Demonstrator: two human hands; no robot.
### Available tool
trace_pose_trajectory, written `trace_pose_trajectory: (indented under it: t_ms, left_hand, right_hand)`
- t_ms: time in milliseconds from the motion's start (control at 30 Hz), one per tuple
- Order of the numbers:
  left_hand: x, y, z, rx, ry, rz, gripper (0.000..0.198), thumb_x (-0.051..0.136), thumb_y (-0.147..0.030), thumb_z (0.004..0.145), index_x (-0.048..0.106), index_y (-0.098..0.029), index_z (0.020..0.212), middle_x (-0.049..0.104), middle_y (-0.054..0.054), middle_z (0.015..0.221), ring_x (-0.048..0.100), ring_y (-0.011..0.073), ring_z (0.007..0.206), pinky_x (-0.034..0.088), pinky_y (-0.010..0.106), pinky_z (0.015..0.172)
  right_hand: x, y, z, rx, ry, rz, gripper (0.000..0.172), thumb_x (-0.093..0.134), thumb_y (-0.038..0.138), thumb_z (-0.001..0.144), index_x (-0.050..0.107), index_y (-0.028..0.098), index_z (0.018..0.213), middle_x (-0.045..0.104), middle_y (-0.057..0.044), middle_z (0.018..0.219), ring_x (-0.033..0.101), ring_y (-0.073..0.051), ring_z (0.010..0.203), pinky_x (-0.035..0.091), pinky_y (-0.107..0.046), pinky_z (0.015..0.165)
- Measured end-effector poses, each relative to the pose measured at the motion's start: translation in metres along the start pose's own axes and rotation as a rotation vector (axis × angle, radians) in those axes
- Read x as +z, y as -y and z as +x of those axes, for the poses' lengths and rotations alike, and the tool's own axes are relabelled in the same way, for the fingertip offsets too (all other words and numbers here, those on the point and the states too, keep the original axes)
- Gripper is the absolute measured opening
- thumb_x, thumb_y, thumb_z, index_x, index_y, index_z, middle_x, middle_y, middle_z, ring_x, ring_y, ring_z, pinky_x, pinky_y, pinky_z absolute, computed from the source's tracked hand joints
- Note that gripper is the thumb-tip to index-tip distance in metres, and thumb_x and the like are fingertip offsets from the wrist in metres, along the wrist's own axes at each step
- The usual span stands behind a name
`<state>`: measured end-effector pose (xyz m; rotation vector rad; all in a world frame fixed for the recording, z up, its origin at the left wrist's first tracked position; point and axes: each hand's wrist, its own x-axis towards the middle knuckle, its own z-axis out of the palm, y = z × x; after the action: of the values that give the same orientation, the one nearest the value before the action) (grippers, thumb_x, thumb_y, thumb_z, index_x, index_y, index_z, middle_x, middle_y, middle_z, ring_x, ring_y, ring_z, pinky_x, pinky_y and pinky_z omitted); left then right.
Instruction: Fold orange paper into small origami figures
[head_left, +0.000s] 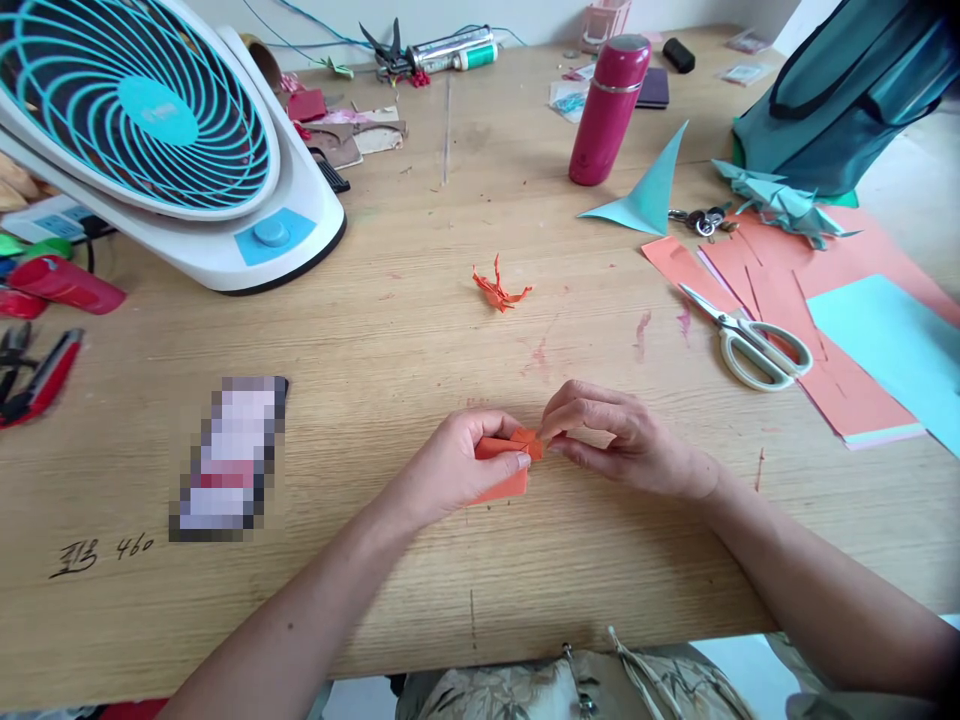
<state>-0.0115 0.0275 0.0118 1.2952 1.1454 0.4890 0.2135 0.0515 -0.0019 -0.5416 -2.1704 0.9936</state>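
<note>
The grip of the left hand [466,458] pinches folded orange paper [504,484] just below frame centre; whether the right hand [619,432], fingertips at its right end, pinches too, I cannot tell. Beyond, an orange origami figure [498,292] rests mid-frame, scissors [780,342] right, a fan [279,235] upper left.

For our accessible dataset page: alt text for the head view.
A person's bare left hand pinches a small folded orange paper piece over a wooden table; the bare right hand is at the paper's edge, contact unclear. Beyond is a spiky orange paper figure, with white-handled metal scissors at right.
</note>
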Motion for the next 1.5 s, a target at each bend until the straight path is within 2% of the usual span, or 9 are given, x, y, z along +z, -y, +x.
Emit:
trace_pose_trajectory:
  t_ms: [300,567,700,833,933,1033,1167,1367,1500]
  left_hand:
    - [-0.001,0.004,0.001,-0.036,0.126,0.100,0.011,0.061,-0.027,0.081,0.067,-0.017,0.080,0.063,-0.002,0.073,0.054,0.0128,0.068,0.041,0.026,0.064]
    - [-0.003,0.004,-0.001,0.011,0.148,0.178,0.010,0.057,-0.021,0.081,0.066,-0.018,0.080,0.066,-0.002,0.076,0.058,0.0137,0.070,0.041,0.026,0.062]
    - [-0.004,-0.001,-0.005,0.070,0.117,0.232,0.009,0.059,-0.022,0.084,0.065,-0.020,0.091,0.070,0.000,0.091,0.065,0.0167,0.085,0.048,0.027,0.073]
    - [-0.005,-0.004,-0.009,0.155,0.035,0.330,0.025,0.067,-0.030,0.086,0.061,-0.024,0.109,0.070,0.002,0.113,0.065,0.0196,0.100,0.050,0.033,0.088]
    - [-0.004,-0.001,-0.010,0.226,-0.006,0.463,0.034,0.073,-0.026,0.083,0.056,-0.025,0.113,0.065,0.002,0.119,0.062,0.0201,0.107,0.049,0.035,0.095]
    - [0.002,0.004,-0.010,0.321,-0.073,0.643,0.050,0.080,-0.022,0.077,0.051,-0.024,0.117,0.057,0.006,0.126,0.055,0.0238,0.118,0.047,0.040,0.101]
    - [0.012,0.005,-0.011,0.396,-0.149,0.853,0.073,0.093,-0.032,0.061,0.049,-0.021,0.119,0.051,0.012,0.132,0.049,0.0327,0.123,0.046,0.050,0.103]
    - [0.015,0.002,-0.011,0.447,-0.106,0.953,0.036,0.079,-0.021,0.081,0.054,-0.020,0.107,0.058,0.009,0.120,0.053,0.0286,0.115,0.047,0.048,0.102]
    - [0.014,0.004,-0.011,0.447,-0.077,0.953,0.036,0.082,-0.026,0.078,0.055,-0.019,0.101,0.059,0.009,0.117,0.052,0.0288,0.111,0.048,0.048,0.098]
  right_hand:
    - [0.001,0.001,0.000,-0.010,0.108,0.068,0.016,0.058,0.013,0.098,0.071,0.017,0.107,0.061,-0.006,0.096,0.062,-0.014,0.090,0.051,-0.027,0.081]
    - [0.007,-0.002,-0.003,0.005,0.148,0.112,0.013,0.062,0.013,0.095,0.072,0.016,0.104,0.056,-0.005,0.098,0.058,-0.013,0.090,0.049,-0.026,0.079]
    - [0.006,-0.002,-0.003,0.015,0.147,0.096,0.013,0.060,0.013,0.096,0.071,0.016,0.103,0.055,-0.006,0.098,0.059,-0.014,0.091,0.049,-0.027,0.080]
    - [0.004,-0.001,-0.005,0.030,0.107,0.012,0.012,0.059,0.013,0.097,0.069,0.017,0.101,0.055,-0.007,0.100,0.058,-0.015,0.092,0.049,-0.028,0.080]
    - [0.005,-0.001,-0.008,0.037,0.107,-0.062,0.014,0.058,0.011,0.095,0.069,0.017,0.102,0.056,-0.009,0.105,0.059,-0.016,0.095,0.050,-0.030,0.082]
    - [0.009,0.001,-0.010,0.036,0.100,-0.147,0.016,0.058,0.008,0.093,0.069,0.017,0.101,0.057,-0.010,0.108,0.058,-0.019,0.099,0.051,-0.033,0.084]
    - [0.011,0.001,-0.012,0.095,0.066,-0.170,0.016,0.059,0.007,0.091,0.068,0.018,0.101,0.058,-0.010,0.107,0.059,-0.020,0.098,0.051,-0.034,0.084]
    - [0.010,-0.002,-0.012,0.148,0.061,-0.154,0.013,0.058,0.009,0.093,0.067,0.018,0.098,0.060,-0.008,0.102,0.060,-0.017,0.091,0.050,-0.031,0.079]
    - [0.011,-0.001,-0.011,0.134,0.106,-0.226,0.010,0.058,0.013,0.095,0.067,0.017,0.095,0.062,-0.008,0.099,0.060,-0.018,0.088,0.048,-0.033,0.080]
